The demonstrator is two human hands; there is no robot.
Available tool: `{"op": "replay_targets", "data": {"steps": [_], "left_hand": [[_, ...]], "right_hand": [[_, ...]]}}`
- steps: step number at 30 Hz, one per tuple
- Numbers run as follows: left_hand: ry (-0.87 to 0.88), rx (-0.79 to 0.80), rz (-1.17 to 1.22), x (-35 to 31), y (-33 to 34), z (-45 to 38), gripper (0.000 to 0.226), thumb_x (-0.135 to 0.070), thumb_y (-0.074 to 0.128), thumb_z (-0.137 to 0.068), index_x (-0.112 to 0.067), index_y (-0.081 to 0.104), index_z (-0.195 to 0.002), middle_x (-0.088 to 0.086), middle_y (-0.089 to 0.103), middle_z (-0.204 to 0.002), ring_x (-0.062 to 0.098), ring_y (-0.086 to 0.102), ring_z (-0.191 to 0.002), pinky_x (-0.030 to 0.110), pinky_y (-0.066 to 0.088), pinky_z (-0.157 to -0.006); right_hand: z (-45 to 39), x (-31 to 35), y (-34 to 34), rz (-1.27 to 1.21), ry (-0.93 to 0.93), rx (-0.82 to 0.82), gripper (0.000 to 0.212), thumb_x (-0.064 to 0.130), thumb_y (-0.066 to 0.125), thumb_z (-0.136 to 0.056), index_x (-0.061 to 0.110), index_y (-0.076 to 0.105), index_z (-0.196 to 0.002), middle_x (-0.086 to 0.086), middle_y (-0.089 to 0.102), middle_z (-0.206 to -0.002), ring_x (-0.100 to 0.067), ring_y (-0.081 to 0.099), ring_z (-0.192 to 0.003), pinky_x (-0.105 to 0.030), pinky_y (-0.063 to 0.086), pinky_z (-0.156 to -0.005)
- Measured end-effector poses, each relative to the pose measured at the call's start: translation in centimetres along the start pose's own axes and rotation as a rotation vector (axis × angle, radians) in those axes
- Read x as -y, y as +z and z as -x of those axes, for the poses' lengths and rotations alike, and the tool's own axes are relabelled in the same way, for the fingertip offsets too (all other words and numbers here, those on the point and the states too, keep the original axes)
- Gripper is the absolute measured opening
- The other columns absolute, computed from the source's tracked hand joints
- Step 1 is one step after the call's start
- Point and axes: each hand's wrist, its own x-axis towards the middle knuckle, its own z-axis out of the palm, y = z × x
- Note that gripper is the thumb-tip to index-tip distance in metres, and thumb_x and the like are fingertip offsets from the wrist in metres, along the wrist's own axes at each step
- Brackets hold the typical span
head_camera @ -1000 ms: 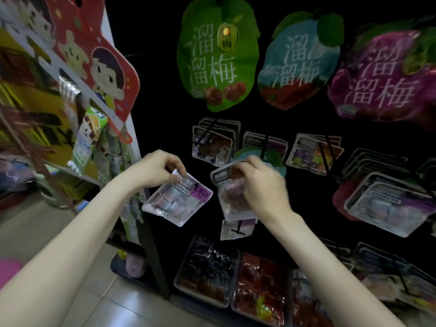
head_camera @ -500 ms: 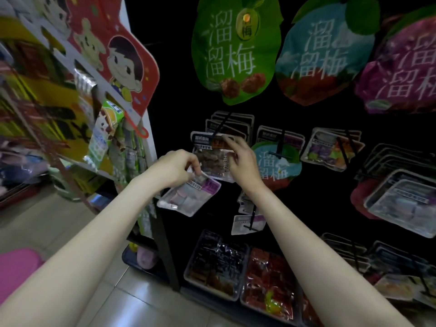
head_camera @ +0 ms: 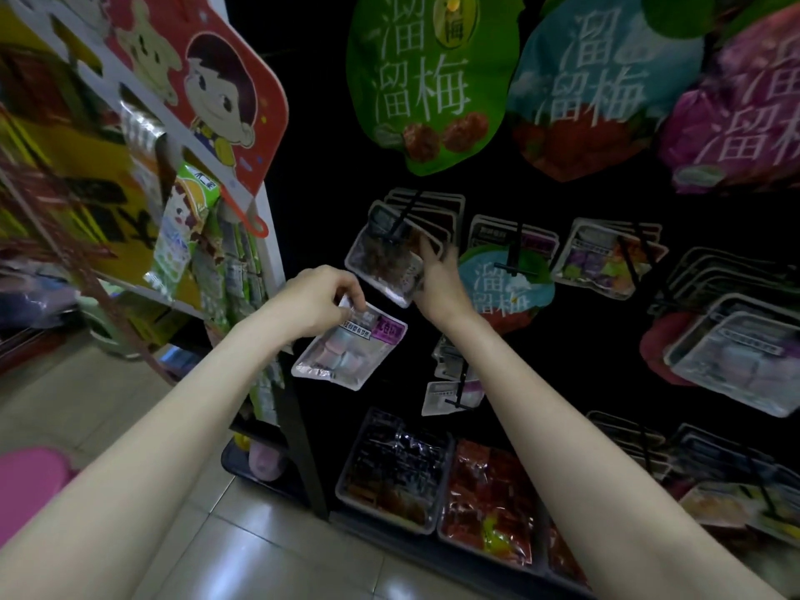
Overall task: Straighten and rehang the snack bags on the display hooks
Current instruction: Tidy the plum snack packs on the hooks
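Note:
My left hand (head_camera: pixel 318 300) pinches the top edge of a clear snack bag with a purple label (head_camera: pixel 350 350), which hangs tilted in front of the black display board. My right hand (head_camera: pixel 439 281) reaches up to a brown snack bag (head_camera: pixel 383 264) on an upper-left black hook (head_camera: pixel 404 216); its fingers hold the bag's right edge. More bags of the same kind sit behind it on that hook. Below my right wrist, a few pale bags (head_camera: pixel 452 394) hang on a lower hook.
Further hooks to the right carry bags (head_camera: pixel 606 262) and a stack of clear packs (head_camera: pixel 736 361). Big green (head_camera: pixel 428 80), blue and purple plum-shaped signs hang above. Trays of dark and red snacks (head_camera: pixel 437 487) line the bottom. A candy rack (head_camera: pixel 190 236) stands at left.
My right hand carried the brown bag up from mid-height to the upper-left hook. My left hand kept its purple-label bag at about the same spot. The camera has drawn closer to the board.

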Motion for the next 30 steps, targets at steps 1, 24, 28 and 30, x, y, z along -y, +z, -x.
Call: {"op": "replay_targets", "data": {"steps": [1, 24, 28, 30], "left_hand": [[0.005, -0.006, 0.005, 0.1, 0.2, -0.1, 0.022, -0.010, 0.061, -0.088, -0.030, 0.059, -0.078, -0.002, 0.042, -0.070, 0.012, 0.038, -0.056, 0.028, 0.034, -0.059], [0.045, 0.231, -0.114, -1.3, 21.3, -2.5, 0.049, -0.007, 0.046, -0.093, -0.016, 0.039, -0.140, 0.005, 0.039, -0.144, 0.021, 0.039, -0.130, 0.027, 0.032, -0.103], [0.120, 0.252, -0.166, -2.4, 23.2, -2.9, 0.051, -0.007, 0.045, -0.093, -0.013, 0.034, -0.143, 0.003, 0.032, -0.149, 0.019, 0.032, -0.135, 0.023, 0.025, -0.107], [0.128, 0.231, -0.160, -2.3, 23.2, -3.0, 0.048, -0.005, 0.045, -0.092, -0.011, 0.039, -0.140, 0.004, 0.036, -0.147, 0.019, 0.036, -0.133, 0.023, 0.026, -0.107]], "right_hand": [[0.6, -0.3, 0.3, -0.040, 0.009, -0.027, 0.069, -0.010, 0.046, -0.089, 0.015, 0.022, -0.148, -0.012, 0.005, -0.153, -0.033, 0.023, -0.138, -0.031, 0.029, -0.106], [12.5, -20.9, 6.5, -0.172, 0.317, 0.159, 0.017, 0.007, 0.056, -0.090, 0.006, 0.069, -0.101, -0.012, 0.069, -0.098, -0.024, 0.062, -0.091, -0.025, 0.038, -0.068], [10.5, -21.2, 7.7, -0.208, 0.325, 0.130, 0.025, 0.011, 0.054, -0.093, 0.003, 0.065, -0.114, -0.016, 0.065, -0.115, -0.028, 0.058, -0.107, -0.020, 0.032, -0.072], [10.1, -21.2, 8.3, -0.247, 0.371, 0.098, 0.023, 0.010, 0.053, -0.094, 0.002, 0.064, -0.112, -0.016, 0.065, -0.112, -0.029, 0.058, -0.105, -0.020, 0.034, -0.072]]}}
